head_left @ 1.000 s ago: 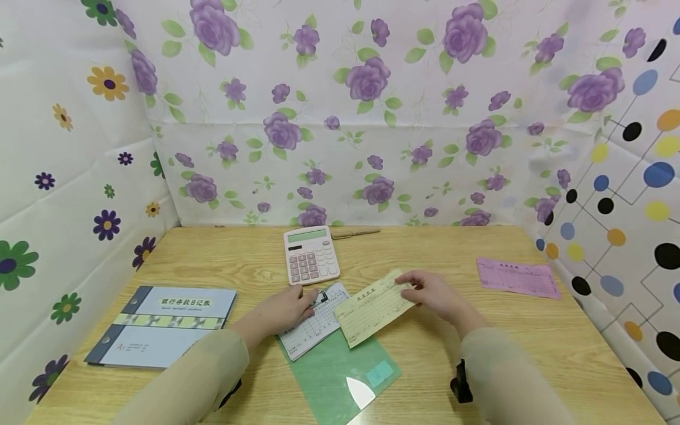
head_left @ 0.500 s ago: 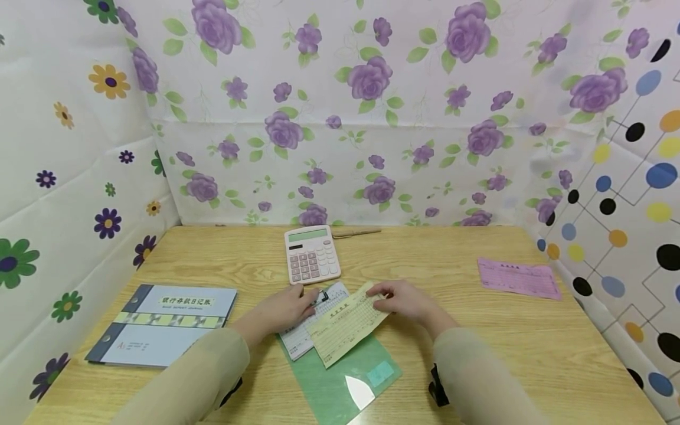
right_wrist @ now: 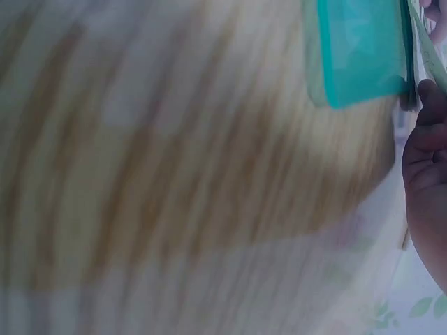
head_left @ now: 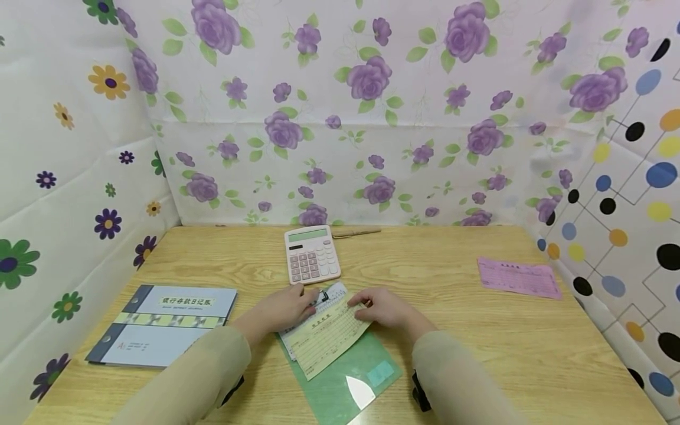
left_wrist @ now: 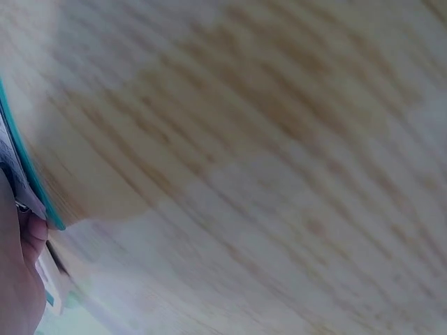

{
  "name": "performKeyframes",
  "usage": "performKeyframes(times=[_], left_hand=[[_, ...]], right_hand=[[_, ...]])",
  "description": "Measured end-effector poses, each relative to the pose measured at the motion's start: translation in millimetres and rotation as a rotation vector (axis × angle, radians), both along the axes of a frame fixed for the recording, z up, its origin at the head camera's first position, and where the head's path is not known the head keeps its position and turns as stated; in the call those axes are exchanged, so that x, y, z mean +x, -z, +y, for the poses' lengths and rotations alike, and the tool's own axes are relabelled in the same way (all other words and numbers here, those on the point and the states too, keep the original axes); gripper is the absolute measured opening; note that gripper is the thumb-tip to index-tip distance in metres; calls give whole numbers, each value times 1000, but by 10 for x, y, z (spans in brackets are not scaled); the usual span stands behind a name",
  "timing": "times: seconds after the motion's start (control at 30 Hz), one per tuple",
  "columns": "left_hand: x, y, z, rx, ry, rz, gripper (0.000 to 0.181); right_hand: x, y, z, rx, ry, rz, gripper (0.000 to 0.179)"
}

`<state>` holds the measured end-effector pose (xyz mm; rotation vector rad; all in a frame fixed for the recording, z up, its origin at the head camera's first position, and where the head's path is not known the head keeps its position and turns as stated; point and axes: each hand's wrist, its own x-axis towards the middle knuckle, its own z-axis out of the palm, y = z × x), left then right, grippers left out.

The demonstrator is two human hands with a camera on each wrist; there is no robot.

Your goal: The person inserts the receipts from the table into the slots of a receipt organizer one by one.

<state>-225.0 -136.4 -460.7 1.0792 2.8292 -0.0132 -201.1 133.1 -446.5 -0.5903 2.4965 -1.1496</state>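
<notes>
In the head view, my left hand (head_left: 287, 308) holds a black binder clip (head_left: 321, 298) at the top of a stack of white printed forms (head_left: 336, 290). The left wrist view catches that hand (left_wrist: 21, 279) at its edge, fingers right at the clip's wire handle. My right hand (head_left: 385, 308) pinches the upper right corner of a yellow form (head_left: 329, 339), which slants over the white stack and hides most of it. Beneath both lies a translucent green folder (head_left: 340, 383). In the right wrist view, the right hand (right_wrist: 427, 150) is beside the green folder (right_wrist: 363, 56).
Behind the papers stands a pink and white calculator (head_left: 311, 255), with a thin brown stick-like object (head_left: 356, 233) to its right. A blue-grey journal (head_left: 164, 324) lies at the left, a pink form (head_left: 517, 277) at the far right. Patterned cloth walls surround the wooden table (head_left: 451, 260).
My right hand has moved left and slightly down with the yellow form, bringing it from beside the white stack to over it. My left hand has stayed at the clip.
</notes>
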Motion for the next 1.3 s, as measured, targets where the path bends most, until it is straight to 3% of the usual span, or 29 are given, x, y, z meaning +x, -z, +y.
performKeyframes(times=[0.2,0.53,0.77,1.0,1.3], left_hand=[[2,-14,11,3,8,8,50],[-7,-60,38,-1,12,0,45],[-3,-80,72,-19,-24,-46,45],[-20,-131,94,11,-103,-182,47],[-25,-176,74,22,-59,-199,46]], right_hand=[[1,31,-79,11,8,-19,24],[8,86,-184,50,13,60,30],[22,129,-325,179,63,178,41],[74,106,-381,269,94,197,46],[78,101,-388,279,90,178,47]])
